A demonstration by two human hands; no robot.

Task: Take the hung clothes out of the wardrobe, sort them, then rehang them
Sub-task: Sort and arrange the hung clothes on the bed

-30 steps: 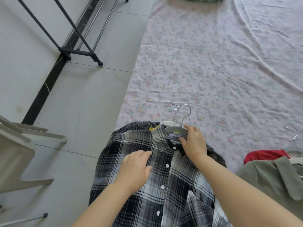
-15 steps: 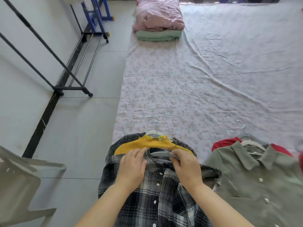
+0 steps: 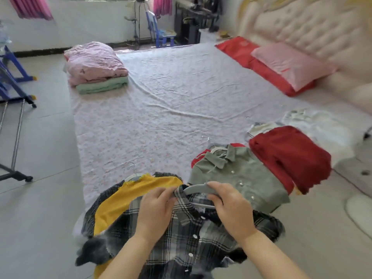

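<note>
A black-and-white plaid shirt point(image 3: 181, 240) lies at the near end of the floral bed sheet point(image 3: 153, 121), on top of a yellow garment point(image 3: 132, 196) whose own hanger hook point(image 3: 131, 168) sticks out behind. My left hand point(image 3: 155, 210) pinches the plaid shirt's collar. My right hand point(image 3: 231, 208) grips a grey hanger point(image 3: 196, 189) at the collar. To the right lie an olive button shirt point(image 3: 239, 176) on a hanger, a dark red garment point(image 3: 287, 156) and a white garment point(image 3: 320, 123).
Folded pink and green blankets point(image 3: 96, 69) sit at the sheet's far left corner. Red and pink pillows point(image 3: 281, 65) lie by the padded headboard point(image 3: 314, 29). A black clothes rack base point(image 3: 14, 174) and blue frame point(image 3: 12, 77) stand on the tiled floor at left.
My view has tilted up from the floor to the whole bed. Both hands have pulled the plaid shirt's collar back toward me, uncovering the yellow garment, and the right hand draws the grey hanger rightward.
</note>
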